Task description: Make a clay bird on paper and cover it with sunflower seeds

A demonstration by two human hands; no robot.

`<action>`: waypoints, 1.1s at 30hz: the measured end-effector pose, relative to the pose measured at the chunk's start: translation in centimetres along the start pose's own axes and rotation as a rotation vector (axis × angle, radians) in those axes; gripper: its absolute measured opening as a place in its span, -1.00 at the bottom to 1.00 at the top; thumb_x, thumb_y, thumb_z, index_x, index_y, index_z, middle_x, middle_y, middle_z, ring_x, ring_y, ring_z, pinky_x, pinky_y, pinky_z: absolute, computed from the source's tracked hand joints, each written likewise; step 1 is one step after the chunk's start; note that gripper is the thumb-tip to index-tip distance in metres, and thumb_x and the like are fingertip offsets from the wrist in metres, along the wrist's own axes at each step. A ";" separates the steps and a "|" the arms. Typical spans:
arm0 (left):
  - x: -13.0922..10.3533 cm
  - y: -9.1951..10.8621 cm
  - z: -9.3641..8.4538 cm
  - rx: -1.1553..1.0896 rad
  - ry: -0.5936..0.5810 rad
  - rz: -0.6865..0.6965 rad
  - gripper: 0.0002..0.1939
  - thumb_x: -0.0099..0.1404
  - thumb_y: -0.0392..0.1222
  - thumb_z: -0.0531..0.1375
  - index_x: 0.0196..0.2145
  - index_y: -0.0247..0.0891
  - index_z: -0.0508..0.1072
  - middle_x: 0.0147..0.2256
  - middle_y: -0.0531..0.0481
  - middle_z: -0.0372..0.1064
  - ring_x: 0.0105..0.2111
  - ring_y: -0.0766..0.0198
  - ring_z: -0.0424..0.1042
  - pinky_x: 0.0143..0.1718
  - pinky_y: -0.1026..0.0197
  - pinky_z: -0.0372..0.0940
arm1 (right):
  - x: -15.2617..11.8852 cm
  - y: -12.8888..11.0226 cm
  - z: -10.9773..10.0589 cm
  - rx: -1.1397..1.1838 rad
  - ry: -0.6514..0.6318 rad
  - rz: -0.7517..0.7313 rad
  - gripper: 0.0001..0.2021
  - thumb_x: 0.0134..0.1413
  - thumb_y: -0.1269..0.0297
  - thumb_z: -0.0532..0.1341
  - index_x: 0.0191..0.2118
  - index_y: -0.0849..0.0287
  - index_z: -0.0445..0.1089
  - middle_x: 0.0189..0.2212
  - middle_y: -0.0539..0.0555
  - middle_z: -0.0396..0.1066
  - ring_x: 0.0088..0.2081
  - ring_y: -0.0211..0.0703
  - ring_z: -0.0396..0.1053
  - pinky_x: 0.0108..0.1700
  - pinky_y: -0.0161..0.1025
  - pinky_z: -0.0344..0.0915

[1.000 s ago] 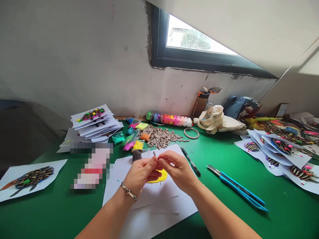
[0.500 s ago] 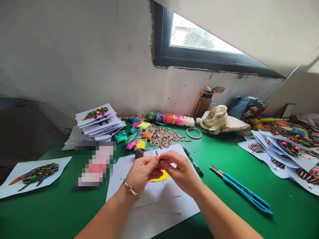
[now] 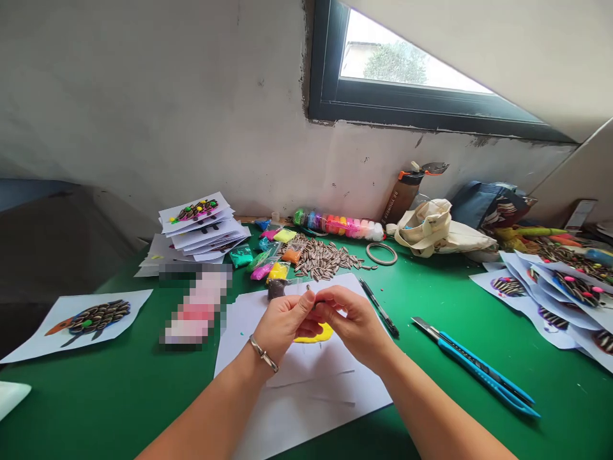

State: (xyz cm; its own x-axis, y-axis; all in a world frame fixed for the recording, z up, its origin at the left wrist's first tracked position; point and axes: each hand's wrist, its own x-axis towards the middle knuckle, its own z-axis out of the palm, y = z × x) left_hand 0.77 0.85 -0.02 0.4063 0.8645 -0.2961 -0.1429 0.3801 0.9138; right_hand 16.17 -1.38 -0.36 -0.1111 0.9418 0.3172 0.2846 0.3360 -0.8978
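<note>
My left hand (image 3: 286,317) and my right hand (image 3: 353,324) meet over the white paper (image 3: 330,386), fingertips pinched together. A small striped sunflower seed (image 3: 308,288) pokes up between the left thumb and forefinger. At the right fingertips is a small dark piece (image 3: 317,305), seemingly modelling clay, partly hidden by the fingers. Under the hands, a flat yellow clay shape (image 3: 324,333) lies on the paper, its upper part covered. Just beyond them sits a bag of dark clay (image 3: 276,289).
Behind the paper lie loose sunflower seeds (image 3: 325,257) and bags of coloured clay (image 3: 261,271). A black pen (image 3: 379,308) and a blue utility knife (image 3: 479,367), blade exposed, lie on the right. Seed pictures (image 3: 98,319) rest at left, with a paper stack (image 3: 205,239) behind.
The view has shifted slightly left, so the table's things appear further right. A white corner now shows at the left edge. Both hands keep their pinch, barely moved over the paper.
</note>
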 end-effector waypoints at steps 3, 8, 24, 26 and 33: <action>0.0 0.0 0.0 -0.006 -0.021 0.004 -0.47 -0.03 0.25 0.36 -0.42 -0.35 0.57 -0.48 -0.04 0.49 -0.49 0.33 0.46 -0.40 0.32 0.38 | 0.1 -0.1 -0.1 0.009 0.006 0.013 -0.92 0.14 0.32 0.21 -0.29 0.12 0.47 -0.38 0.01 0.44 -0.33 -0.22 0.34 -0.26 -0.26 0.28; 0.1 0.2 -0.1 -0.031 -0.013 0.010 -0.50 -0.09 0.21 0.41 -0.47 -0.36 0.55 -0.53 -0.01 0.46 -0.55 0.38 0.41 -0.46 0.36 0.35 | 0.2 -0.2 -0.4 0.158 -0.078 0.112 -0.88 0.13 0.27 0.22 -0.23 0.13 0.46 -0.30 0.06 0.46 -0.30 -0.19 0.39 -0.22 -0.22 0.33; 0.0 0.6 -0.4 0.015 0.043 -0.002 -0.52 -0.14 0.17 0.44 -0.40 -0.29 0.58 -0.42 -0.02 0.52 -0.47 0.34 0.48 -0.39 0.32 0.39 | 0.2 -0.2 -0.7 -0.011 0.015 -0.047 -0.84 0.13 0.36 0.21 -0.16 0.10 0.45 -0.26 0.06 0.44 -0.31 -0.21 0.40 -0.25 -0.23 0.35; 0.0 0.6 -0.4 0.024 0.039 0.000 -0.52 -0.12 0.17 0.43 -0.40 -0.29 0.58 -0.43 -0.02 0.51 -0.47 0.33 0.47 -0.38 0.32 0.39 | 0.2 -0.2 -0.7 -0.098 0.000 -0.107 -0.85 0.13 0.41 0.19 -0.19 0.09 0.45 -0.28 0.04 0.43 -0.31 -0.23 0.38 -0.25 -0.24 0.34; 0.2 0.3 -0.6 0.072 0.027 0.019 -0.55 -0.08 0.16 0.42 -0.41 -0.29 0.58 -0.46 -0.02 0.49 -0.43 0.29 0.47 -0.34 0.28 0.38 | 0.0 -0.6 -0.6 -0.303 -0.024 -0.183 -0.86 0.15 0.46 0.15 -0.28 0.12 0.43 -0.33 0.05 0.41 -0.32 -0.21 0.35 -0.28 -0.26 0.29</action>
State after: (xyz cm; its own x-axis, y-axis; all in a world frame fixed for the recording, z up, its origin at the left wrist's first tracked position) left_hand 0.23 1.32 -0.01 0.3791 0.8805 -0.2847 -0.0850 0.3395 0.9368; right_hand 16.57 -1.58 0.33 -0.2074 0.8664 0.4543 0.5272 0.4901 -0.6941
